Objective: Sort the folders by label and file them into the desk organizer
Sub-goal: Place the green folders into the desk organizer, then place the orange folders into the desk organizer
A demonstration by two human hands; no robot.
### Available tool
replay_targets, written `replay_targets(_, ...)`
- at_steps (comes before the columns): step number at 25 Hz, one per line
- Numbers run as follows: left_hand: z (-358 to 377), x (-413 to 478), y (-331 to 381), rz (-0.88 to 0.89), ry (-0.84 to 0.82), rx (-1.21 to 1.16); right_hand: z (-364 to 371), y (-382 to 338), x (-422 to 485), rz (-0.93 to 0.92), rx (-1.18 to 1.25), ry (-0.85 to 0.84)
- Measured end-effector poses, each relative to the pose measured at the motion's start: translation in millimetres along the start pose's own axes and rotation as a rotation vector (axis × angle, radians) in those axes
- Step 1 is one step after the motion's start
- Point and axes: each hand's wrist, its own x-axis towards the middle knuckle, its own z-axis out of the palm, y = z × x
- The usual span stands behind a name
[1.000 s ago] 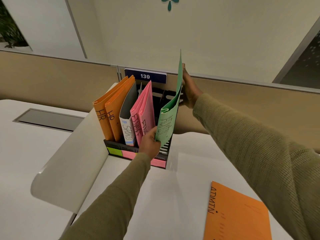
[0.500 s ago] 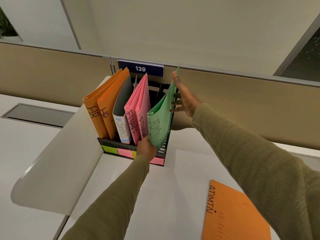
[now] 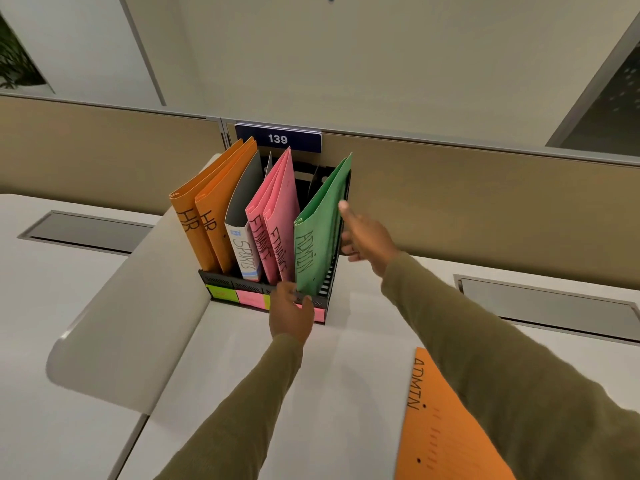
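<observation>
White worktop (image 3: 346, 375) runs beneath a beige partition. The left hand (image 3: 291, 313) hangs loose, holding nothing, at the front of the desk organizer (image 3: 225, 284). The right hand (image 3: 363, 237) is straight-fingered and empty beside the green ADMIN folder (image 3: 317, 237). That folder was held high a second ago and now stands in the rightmost slot. An orange ADMIN folder (image 3: 446, 427) lies unfiled, probably next.

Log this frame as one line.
green folder upright in rightmost slot of organizer | left hand at organizer front, grip unclear | right hand open beside green folder | orange folder flat on desk
</observation>
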Motion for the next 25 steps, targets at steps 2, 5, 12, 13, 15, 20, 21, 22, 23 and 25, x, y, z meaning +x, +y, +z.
replay_targets(2,9.6,-31.0,-13.0,-0.040,-0.049,0.029,-11.4,39.5,-31.0,0.022,-0.009,0.030)
replay_targets(5,29.8,-83.2,-36.4,-0.106,-0.227,0.177,-36.0,123.1,-79.1,0.150,-0.157,0.046)
replay_targets(12,81.5,-183.9,-76.1,-0.279,-0.588,0.373,-91.1,290.8,-211.9,0.540,-0.367,0.019)
replay_targets(13,88.2,-194.1,-78.7,-0.298,-0.609,0.386,-98.1,303.7,-227.4,0.569,-0.385,0.044)
replay_targets(15,99.0,-210.5,-80.7,-0.322,-0.625,0.412,-113.0,326.2,-253.0,0.634,-0.406,0.110)
replay_targets(20,116.1,-236.6,-73.9,-0.466,-0.587,0.324,-131.9,363.5,-297.4,0.807,-0.442,0.133)
replay_targets(21,119.0,-240.1,-70.6,-0.510,-0.584,0.278,-132.1,366.0,-301.2,0.802,-0.459,0.125)
replay_targets(22,121.5,-243.0,-67.1,-0.540,-0.592,0.233,-132.0,366.4,-303.4,0.794,-0.456,0.127)
replay_targets(23,124.6,-246.5,-62.7,-0.551,-0.608,0.196,-132.8,365.5,-304.4,0.788,-0.430,0.133)
replay_targets(25,128.6,-253.1,-50.6,-0.520,-0.646,0.114,-135.7,361.0,-303.2,0.790,-0.339,0.151)
